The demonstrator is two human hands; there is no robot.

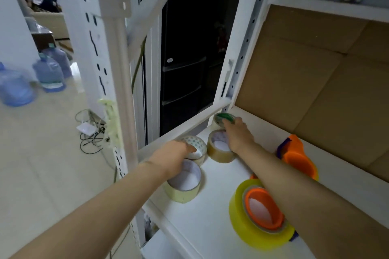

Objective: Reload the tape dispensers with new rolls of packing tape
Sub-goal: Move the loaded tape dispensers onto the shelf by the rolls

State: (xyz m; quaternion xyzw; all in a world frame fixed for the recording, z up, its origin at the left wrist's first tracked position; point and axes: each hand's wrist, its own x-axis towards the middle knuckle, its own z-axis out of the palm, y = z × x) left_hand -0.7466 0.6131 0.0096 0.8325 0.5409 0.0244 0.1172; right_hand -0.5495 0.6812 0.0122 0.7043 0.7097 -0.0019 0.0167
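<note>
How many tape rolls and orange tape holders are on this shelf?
Tape rolls: 5 (green roll, brown roll, patterned roll, cream roll, yellow roll)
Orange dispensers: 2 (near dispenser, far dispenser)
Total: 7

Loose tape rolls (219, 156) on shelf (210, 216) L side; dispensers (261, 206) R, nr cardboard (315, 90).

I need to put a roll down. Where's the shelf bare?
Bare: the shelf between the cream roll and the yellow roll, and its front strip. Crowded: back left, around the left hand and right hand.
</note>
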